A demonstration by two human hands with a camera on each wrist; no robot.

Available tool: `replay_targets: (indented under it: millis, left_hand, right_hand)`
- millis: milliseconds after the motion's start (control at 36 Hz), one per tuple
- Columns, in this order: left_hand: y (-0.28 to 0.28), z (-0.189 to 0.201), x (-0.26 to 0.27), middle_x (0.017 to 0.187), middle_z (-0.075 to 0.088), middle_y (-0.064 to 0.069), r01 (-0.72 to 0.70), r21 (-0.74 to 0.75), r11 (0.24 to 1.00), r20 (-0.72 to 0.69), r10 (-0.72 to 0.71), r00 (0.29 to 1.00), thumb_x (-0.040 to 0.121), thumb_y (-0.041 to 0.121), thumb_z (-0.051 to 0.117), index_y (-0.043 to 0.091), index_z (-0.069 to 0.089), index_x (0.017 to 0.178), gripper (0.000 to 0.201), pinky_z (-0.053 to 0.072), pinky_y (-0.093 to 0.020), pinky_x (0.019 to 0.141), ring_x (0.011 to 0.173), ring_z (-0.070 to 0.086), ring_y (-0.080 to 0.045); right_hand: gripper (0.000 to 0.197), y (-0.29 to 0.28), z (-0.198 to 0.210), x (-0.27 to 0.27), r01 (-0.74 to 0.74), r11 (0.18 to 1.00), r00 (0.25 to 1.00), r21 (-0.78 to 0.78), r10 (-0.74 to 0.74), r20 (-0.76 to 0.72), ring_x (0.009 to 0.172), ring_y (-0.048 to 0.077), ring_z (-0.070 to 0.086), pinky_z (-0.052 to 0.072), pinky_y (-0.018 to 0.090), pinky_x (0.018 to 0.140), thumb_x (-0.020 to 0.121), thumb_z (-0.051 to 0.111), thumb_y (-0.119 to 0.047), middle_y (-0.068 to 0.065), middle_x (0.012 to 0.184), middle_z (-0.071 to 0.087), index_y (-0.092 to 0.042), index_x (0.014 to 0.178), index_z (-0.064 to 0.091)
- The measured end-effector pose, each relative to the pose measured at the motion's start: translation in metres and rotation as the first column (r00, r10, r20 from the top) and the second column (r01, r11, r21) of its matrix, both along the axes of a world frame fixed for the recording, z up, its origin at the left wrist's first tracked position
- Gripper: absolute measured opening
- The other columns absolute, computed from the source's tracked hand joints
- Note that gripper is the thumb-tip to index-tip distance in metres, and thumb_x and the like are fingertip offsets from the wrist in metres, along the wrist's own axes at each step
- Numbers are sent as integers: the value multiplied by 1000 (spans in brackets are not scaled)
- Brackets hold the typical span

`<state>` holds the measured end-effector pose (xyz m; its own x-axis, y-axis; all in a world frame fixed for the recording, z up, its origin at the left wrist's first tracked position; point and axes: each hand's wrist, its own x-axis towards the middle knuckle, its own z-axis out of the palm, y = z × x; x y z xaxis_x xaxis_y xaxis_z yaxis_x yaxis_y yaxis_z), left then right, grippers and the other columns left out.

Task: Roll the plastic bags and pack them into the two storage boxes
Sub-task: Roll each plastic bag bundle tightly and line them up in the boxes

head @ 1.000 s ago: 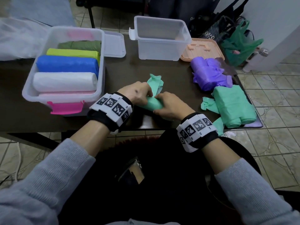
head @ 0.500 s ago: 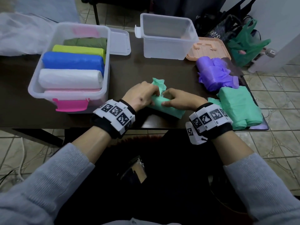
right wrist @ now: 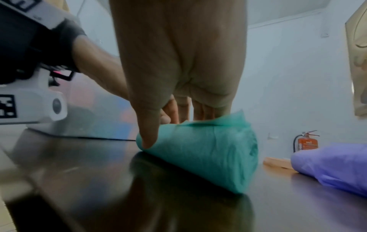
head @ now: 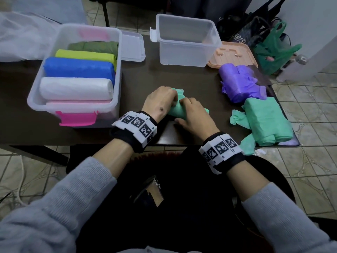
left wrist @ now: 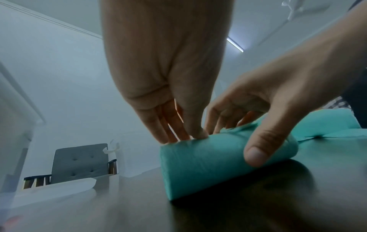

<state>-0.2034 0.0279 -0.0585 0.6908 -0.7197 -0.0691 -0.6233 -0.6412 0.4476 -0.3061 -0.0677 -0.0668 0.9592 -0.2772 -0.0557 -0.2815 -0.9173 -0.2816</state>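
Only the right wrist view shows an extinguisher (right wrist: 306,142).

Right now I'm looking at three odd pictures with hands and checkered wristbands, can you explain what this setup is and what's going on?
No machine here: a person wears cameras on the head and both wrists. The wide picture looks down from the head; the two close ones look along each hand. The left hand and right hand together grip a mint-green rolled plastic bag on the dark table. At left, a clear storage box with a pink latch holds coloured rolls. Further back stands an empty clear storage box. At right lie a crumpled purple plastic bag and a loose mint-green bag pile, still unpacked.
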Motion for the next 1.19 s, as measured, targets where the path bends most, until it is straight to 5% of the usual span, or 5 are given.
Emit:
replay_targets:
  millis: [278, 667, 806, 1000, 1194]
  left_hand:
    - [20, -6, -4, 135, 46, -6, 188, 62, 980, -25, -187, 982, 71, 5, 75, 13, 52, 130, 64, 39, -39, 100, 126, 42, -23]
    - [33, -7, -12, 107, 55, -9, 163, -45, 986, 82, -159, 984, 77, 1, 62, 10, 56, 109, 33, 37, -31, 75, 97, 52, -27]
    - [33, -7, -11, 108, 58, -7, 147, -64, 987, 52, -144, 988, 75, 1, 65, 11, 59, 108, 35, 40, -34, 79, 100, 54, -27]
    - [34, -9, -10, 111, 60, -7, 122, -88, 989, 30, -120, 992, 76, 3, 67, 11, 63, 112, 37, 42, -35, 82, 103, 55, -27]
    - [35, -10, -10, 113, 63, -8, 112, -143, 983, -1, -114, 994, 75, -1, 65, 11, 67, 112, 40, 42, -35, 86, 106, 57, -28]
  right_hand:
    - [60, -11, -6, 4, 15, 997, 999, 70, -13, -30, 118, 30, 45, 36, 40, 99, 83, 68, -35, 13, 127, 48, -8, 130, 44]
    - [80, -25, 10, 23, 80, 958, 977, 276, -20, -214, 105, 18, 47, 35, 24, 80, 62, 86, -38, 4, 117, 44, -11, 120, 39]
    - [119, -23, 7, 35, 93, 957, 955, 276, -7, -297, 134, 26, 32, 31, 38, 110, 58, 86, -45, 9, 145, 35, -14, 148, 16]
    - [68, -16, 6, 35, 29, 957, 976, 288, 36, -216, 100, 17, 47, 35, 25, 79, 65, 83, -40, 1, 105, 48, -14, 121, 56]
    - [67, 1, -2, 21, -22, 979, 995, 202, 42, -96, 115, 25, 47, 40, 33, 98, 71, 78, -32, 10, 122, 44, -11, 129, 49]
